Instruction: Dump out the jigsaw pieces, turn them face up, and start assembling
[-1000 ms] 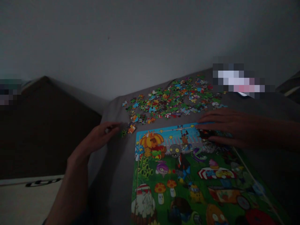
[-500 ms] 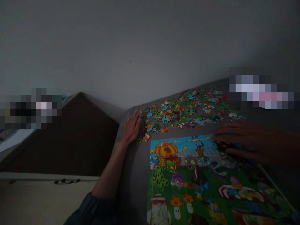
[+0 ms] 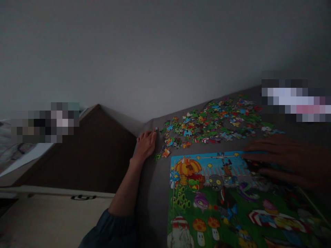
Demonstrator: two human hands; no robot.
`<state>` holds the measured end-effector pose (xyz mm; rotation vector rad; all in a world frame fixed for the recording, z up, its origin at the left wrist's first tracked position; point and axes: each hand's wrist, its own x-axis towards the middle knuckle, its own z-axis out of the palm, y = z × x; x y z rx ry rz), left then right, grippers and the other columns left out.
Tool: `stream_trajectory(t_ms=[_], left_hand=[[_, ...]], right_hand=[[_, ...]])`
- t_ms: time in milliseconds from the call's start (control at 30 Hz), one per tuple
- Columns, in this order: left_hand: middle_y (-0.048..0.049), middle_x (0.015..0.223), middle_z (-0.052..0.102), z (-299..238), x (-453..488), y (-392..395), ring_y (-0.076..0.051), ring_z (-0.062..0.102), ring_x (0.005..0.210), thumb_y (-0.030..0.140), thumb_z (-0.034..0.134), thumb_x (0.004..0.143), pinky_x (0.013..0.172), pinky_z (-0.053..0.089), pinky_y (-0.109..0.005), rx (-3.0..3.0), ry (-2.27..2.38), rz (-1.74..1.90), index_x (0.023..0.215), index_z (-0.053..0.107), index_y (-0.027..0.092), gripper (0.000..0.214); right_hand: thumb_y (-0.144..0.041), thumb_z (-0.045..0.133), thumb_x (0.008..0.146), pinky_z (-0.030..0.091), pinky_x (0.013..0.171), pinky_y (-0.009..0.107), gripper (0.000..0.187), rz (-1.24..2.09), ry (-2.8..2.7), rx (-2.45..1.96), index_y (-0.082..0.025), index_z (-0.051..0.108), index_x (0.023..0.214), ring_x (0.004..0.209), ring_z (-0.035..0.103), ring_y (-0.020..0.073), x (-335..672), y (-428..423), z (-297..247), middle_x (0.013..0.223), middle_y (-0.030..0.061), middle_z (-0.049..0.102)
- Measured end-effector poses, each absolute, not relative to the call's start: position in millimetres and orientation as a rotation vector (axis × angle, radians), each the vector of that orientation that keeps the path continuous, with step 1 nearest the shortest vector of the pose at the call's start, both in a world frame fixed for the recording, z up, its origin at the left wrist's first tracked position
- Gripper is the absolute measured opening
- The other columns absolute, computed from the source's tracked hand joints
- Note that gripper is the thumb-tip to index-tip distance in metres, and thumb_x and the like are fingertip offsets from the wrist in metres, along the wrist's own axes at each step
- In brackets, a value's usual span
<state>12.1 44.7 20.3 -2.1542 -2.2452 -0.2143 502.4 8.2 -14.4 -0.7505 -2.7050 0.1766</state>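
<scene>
Jigsaw pieces (image 3: 212,120) lie scattered just beyond the assembled puzzle (image 3: 207,193).

A single head-worn camera looked forward and down from the person's own viewpoint, its frame tilted so that surface edges ran aslant. At close range it took in the left hand (image 3: 146,145) and right hand (image 3: 281,160) at the lower edge and right side, a jigsaw puzzle (image 3: 207,203) and loose pieces (image 3: 209,124) on a grey fabric surface (image 3: 152,206), while a pale wall (image 3: 155,58) filled the upper half.
</scene>
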Motion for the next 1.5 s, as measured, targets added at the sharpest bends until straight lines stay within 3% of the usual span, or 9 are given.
stream_trajectory(t_ms=[133,267,433,633,800,967,1300,1400,1500], left_hand=[[-0.0111,0.147,0.054,18.7,12.4,41.6,-0.032,0.045,0.138,0.045,0.023,0.108,0.112,0.038,-0.056,-2.134,-2.216,-0.174,0.141,0.059,0.025,0.054],[-0.01,0.161,0.042,12.6,15.1,43.6,-0.027,0.037,0.148,0.034,0.025,0.106,0.116,0.035,-0.052,-2.156,-2.188,-0.146,0.15,0.048,0.021,0.051],[-0.0059,0.164,0.039,8.1,13.1,47.7,-0.025,0.036,0.15,0.024,0.027,0.102,0.117,0.034,-0.054,-2.229,-2.149,-0.058,0.159,0.033,0.024,0.058],[-0.0037,0.16,0.045,13.0,8.2,50.4,-0.028,0.042,0.145,0.016,0.034,0.095,0.116,0.037,-0.051,-2.238,-2.097,-0.009,0.155,0.044,0.025,0.061],[-0.0066,0.162,0.043,11.3,8.9,53.4,-0.029,0.037,0.148,0.017,0.033,0.097,0.116,0.037,-0.053,-2.222,-2.095,-0.008,0.152,0.048,0.022,0.057],[-0.0107,0.163,0.039,8.0,9.8,54.9,-0.033,0.036,0.149,0.021,0.029,0.098,0.112,0.037,-0.063,-2.209,-2.13,-0.011,0.158,0.038,0.02,0.06],[-0.0116,0.152,0.054,10.7,7.6,57.5,-0.033,0.048,0.14,0.028,0.035,0.099,0.113,0.039,-0.056,-2.157,-2.154,-0.121,0.15,0.051,0.022,0.054],[-0.0163,0.157,0.046,7.5,5.8,59.6,-0.038,0.042,0.143,0.034,0.035,0.101,0.111,0.039,-0.061,-2.119,-2.167,-0.145,0.153,0.047,0.019,0.056],[-0.0131,0.163,0.039,4.5,4.4,62.6,-0.036,0.036,0.148,0.032,0.032,0.102,0.113,0.036,-0.062,-2.152,-2.168,-0.143,0.155,0.042,0.02,0.055]], right_hand=[[-0.041,0.058,0.093,0.055,0.099,0.057,0.047,0.174,-2.695,-0.777,-0.044,0.06,0.14,0.126,0.062,0.0328,500.3,7.5,-11.2,0.14,0.0055,0.065],[-0.04,0.057,0.094,0.057,0.096,0.054,0.045,0.16,-2.688,-0.731,-0.042,0.062,0.138,0.124,0.064,0.0321,496.4,7.0,-6.6,0.137,0.0062,0.067],[-0.04,0.052,0.096,0.061,0.087,0.052,0.038,0.137,-2.687,-0.701,-0.037,0.069,0.13,0.115,0.069,0.032,490.1,5.9,5.3,0.131,0.0079,0.07],[-0.041,0.053,0.098,0.058,0.093,0.05,0.038,0.187,-2.706,-0.735,-0.034,0.069,0.131,0.12,0.066,0.0301,490.9,3.7,10.1,0.134,0.0075,0.068],[-0.038,0.055,0.098,0.049,0.105,0.049,0.039,0.235,-2.748,-0.755,-0.031,0.067,0.135,0.129,0.059,0.0297,495.0,2.9,8.5,0.139,0.0088,0.064],[-0.037,0.051,0.101,0.049,0.101,0.048,0.039,0.209,-2.776,-0.709,-0.025,0.067,0.134,0.124,0.061,0.0279,494.1,3.0,13.8,0.135,0.0119,0.066],[-0.035,0.049,0.101,0.054,0.094,0.047,0.035,0.184,-2.757,-0.661,-0.023,0.068,0.128,0.113,0.066,0.0268,488.6,3.8,22.4,0.126,0.012,0.069],[-0.033,0.049,0.101,0.054,0.094,0.048,0.034,0.183,-2.768,-0.651,-0.022,0.068,0.127,0.113,0.066,0.0277,488.2,3.5,23.5,0.125,0.0126,0.069],[-0.032,0.049,0.101,0.054,0.094,0.049,0.034,0.189,-2.769,-0.661,-0.022,0.068,0.127,0.113,0.066,0.0283,488.0,3.0,25.1,0.124,0.0128,0.069]])
